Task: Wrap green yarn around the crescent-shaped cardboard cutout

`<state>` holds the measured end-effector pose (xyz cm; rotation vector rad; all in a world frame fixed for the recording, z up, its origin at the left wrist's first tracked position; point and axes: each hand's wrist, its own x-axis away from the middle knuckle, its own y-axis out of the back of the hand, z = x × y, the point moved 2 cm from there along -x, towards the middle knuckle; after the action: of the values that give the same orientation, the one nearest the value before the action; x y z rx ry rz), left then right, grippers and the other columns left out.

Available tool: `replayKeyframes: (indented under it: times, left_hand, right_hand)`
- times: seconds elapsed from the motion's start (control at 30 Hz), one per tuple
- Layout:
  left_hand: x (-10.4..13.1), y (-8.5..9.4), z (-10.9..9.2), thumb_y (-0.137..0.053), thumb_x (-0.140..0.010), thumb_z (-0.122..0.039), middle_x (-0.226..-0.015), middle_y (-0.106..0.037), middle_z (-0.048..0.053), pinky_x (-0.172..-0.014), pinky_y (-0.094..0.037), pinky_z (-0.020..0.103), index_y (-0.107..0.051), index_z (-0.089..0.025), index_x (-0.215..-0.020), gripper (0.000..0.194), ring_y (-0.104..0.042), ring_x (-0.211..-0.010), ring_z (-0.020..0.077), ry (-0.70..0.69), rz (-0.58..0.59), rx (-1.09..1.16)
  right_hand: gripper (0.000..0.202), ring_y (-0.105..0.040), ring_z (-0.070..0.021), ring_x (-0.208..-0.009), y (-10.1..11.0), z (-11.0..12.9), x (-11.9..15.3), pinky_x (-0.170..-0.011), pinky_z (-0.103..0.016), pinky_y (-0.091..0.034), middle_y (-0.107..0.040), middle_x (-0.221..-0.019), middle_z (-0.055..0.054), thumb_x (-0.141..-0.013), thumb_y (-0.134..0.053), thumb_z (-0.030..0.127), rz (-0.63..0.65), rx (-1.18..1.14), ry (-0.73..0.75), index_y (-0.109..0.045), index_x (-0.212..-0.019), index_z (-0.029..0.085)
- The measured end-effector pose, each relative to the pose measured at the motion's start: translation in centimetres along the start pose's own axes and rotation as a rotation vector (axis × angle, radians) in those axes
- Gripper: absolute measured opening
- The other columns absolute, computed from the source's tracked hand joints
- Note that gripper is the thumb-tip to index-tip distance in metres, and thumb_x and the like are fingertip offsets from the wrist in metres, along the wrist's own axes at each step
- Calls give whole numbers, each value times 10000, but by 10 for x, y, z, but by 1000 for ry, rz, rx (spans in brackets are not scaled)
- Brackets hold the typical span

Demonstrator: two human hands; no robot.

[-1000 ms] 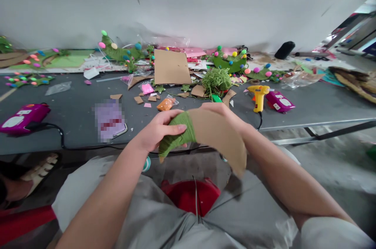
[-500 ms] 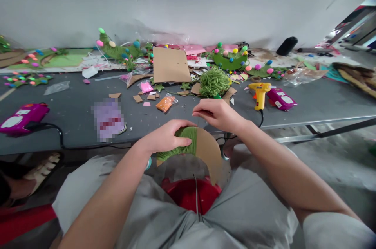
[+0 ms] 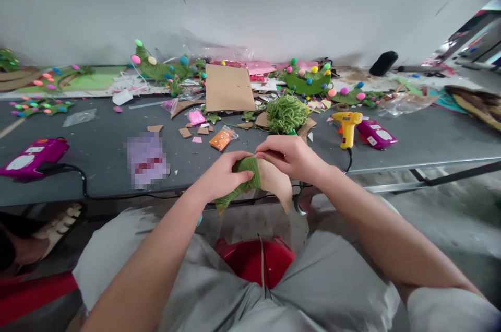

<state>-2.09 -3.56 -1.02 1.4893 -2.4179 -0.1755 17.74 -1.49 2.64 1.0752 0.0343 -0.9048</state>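
Observation:
A cardboard crescent [image 3: 276,179] is held over the table's front edge, its left part wrapped in green yarn [image 3: 246,175]. My left hand [image 3: 225,175] grips the wrapped part, thumb on the near face. At the crescent's upper edge, where wrapping meets bare cardboard, my right hand [image 3: 287,155] is closed with thumb and fingers pinched; the strand between them is too fine to make out clearly. Just beyond the right hand lies a loose heap of green yarn [image 3: 287,114].
On the grey table [image 3: 105,149] are a yellow glue gun [image 3: 347,126], purple devices [image 3: 35,157] with black cables, a cardboard sheet [image 3: 230,87], an orange packet [image 3: 222,138] and scraps. Decorated green crescents [image 3: 307,81] lie along the wall. Below is a red stool [image 3: 254,261].
The crescent has tilted and its lower tip has risen. My right hand has moved slightly down and left, onto the crescent's upper edge. The left hand still grips the wrapped part.

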Motion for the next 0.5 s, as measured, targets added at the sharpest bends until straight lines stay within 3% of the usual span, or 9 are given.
replayKeyframes:
  times: [0.1,0.2,0.3,0.4,0.5]
  left_hand:
    - [1,6,-1,-766,-770,-286,-978,-723,51,-689,-634,396,-690,-188,-1165,414,-708,-778,226,6,-146,233]
    - [2,16,-1,-805,-728,-271,-985,-720,52,-659,-650,407,-707,-187,-1150,442,-700,-749,217,-64,-330,311]
    - [2,24,2,-796,-743,-268,-1003,-721,59,-643,-652,402,-713,-187,-1163,436,-692,-744,216,-170,-505,260]
    - [1,28,6,-769,-787,-270,-1090,-716,71,-746,-650,398,-699,-194,-1191,417,-701,-850,229,-297,-656,188]
    - [0,26,6,-754,-819,-274,-1164,-705,79,-874,-627,411,-670,-203,-1227,422,-700,-957,238,-400,-710,198]
  right_hand:
    - [227,-671,-155,-797,-2,6,6,-711,-249,-465,-757,-1017,-75,-1010,-517,233,54,69,-79,-676,-1154,159]
    - [298,-694,-183,-812,-3,6,13,-707,-267,-456,-764,-1048,-81,-1018,-489,247,52,177,-206,-607,-1281,174]
    - [252,-691,-194,-779,-5,4,15,-679,-267,-435,-758,-934,-73,-1026,-467,277,46,221,-309,-634,-1189,183]
    - [226,-663,-176,-741,-8,3,13,-669,-257,-420,-738,-886,-63,-1026,-455,274,70,200,-343,-654,-1092,190]
    - [214,-655,-166,-755,-13,2,11,-687,-252,-423,-738,-914,-60,-1015,-461,253,92,140,-340,-649,-1094,190]
